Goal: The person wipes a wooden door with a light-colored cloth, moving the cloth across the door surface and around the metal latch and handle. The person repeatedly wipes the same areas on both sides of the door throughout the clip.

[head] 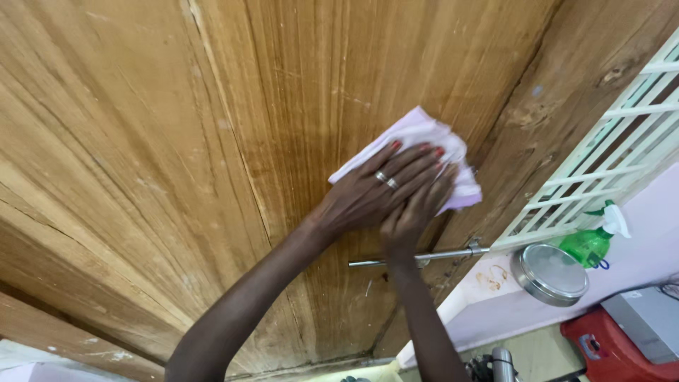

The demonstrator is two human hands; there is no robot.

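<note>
A large wooden door (177, 141) fills most of the view. A pale lilac cloth (424, 131) lies flat against the door near its right edge. My left hand (375, 187), with a ring on one finger, presses flat on the cloth. My right hand (417, 209) lies partly under the left one, also pressed against the cloth's lower edge. Both forearms reach up from the bottom of the frame. A metal slide bolt (417, 258) sits on the door just below my hands.
The wooden door frame (566, 92) runs along the right. Beside it are a white window grille (608, 155), a green spray bottle (590, 244), a round steel lid (550, 274), a red stool (601, 346) and a grey box (651, 322).
</note>
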